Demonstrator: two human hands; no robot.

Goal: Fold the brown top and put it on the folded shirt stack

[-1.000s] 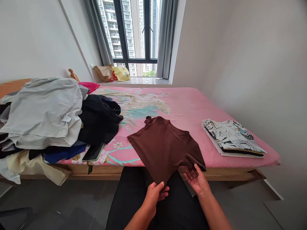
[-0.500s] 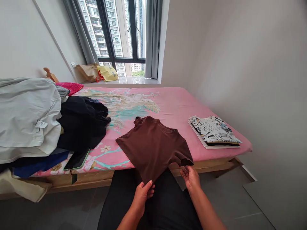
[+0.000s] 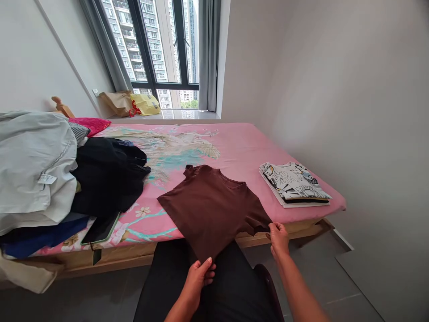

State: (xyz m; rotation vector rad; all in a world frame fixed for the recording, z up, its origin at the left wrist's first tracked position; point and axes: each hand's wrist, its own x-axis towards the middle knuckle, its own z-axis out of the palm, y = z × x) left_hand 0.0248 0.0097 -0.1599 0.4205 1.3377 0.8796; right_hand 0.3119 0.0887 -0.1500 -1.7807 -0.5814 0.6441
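Note:
A brown T-shirt (image 3: pixel 211 208) lies spread at the near edge of the pink bed (image 3: pixel 241 150), its lower part hanging over the edge toward my lap. My left hand (image 3: pixel 199 277) pinches the shirt's bottom corner, fingers closed on the cloth. My right hand (image 3: pixel 278 237) grips the tip of the shirt's right sleeve at the bed's edge, fingers closed on it.
A heap of unfolded clothes (image 3: pixel 50 174) in grey, black and blue covers the bed's left side, with a dark phone (image 3: pixel 100 228) beside it. Folded printed garments (image 3: pixel 293 185) are stacked at the right. Bags (image 3: pixel 134 103) sit on the window sill. A grey wall is at right.
My right hand went from open under the sleeve to closed on its tip, moving out to the right. The view has shifted rightward; my left hand keeps its hold.

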